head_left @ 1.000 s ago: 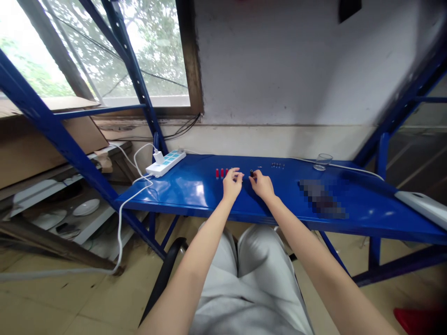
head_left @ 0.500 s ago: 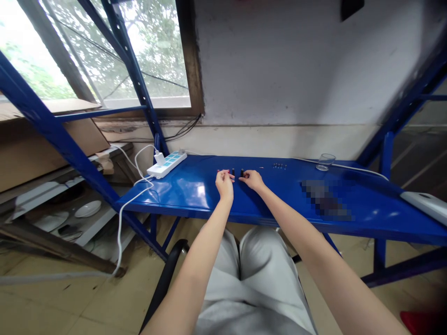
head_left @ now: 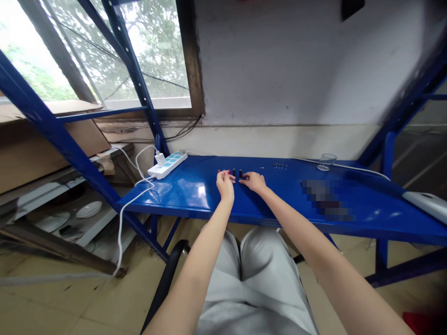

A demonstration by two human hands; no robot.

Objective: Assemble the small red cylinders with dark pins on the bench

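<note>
Both my hands rest at the middle of the blue metal table (head_left: 195, 195). My left hand (head_left: 225, 183) is curled over a short row of small red pieces (head_left: 220, 171), its fingertips pinched together; what they hold is hidden. Just right of it two small black pieces (head_left: 233, 173) stand upright. My right hand (head_left: 254, 181) reaches in from the right, its fingertips pinched at the nearer black piece (head_left: 240, 174).
A row of tiny dark parts (head_left: 279, 165) lies further right, then a glass (head_left: 326, 161) and a white cable. A white power strip (head_left: 166, 164) sits at the table's left end. Blue rack posts flank the table. Plates lie on a low shelf (head_left: 87, 209).
Both hands have shifted left along the table. The black piece that my right hand carried now stands beside a second one, close to the red pieces.
</note>
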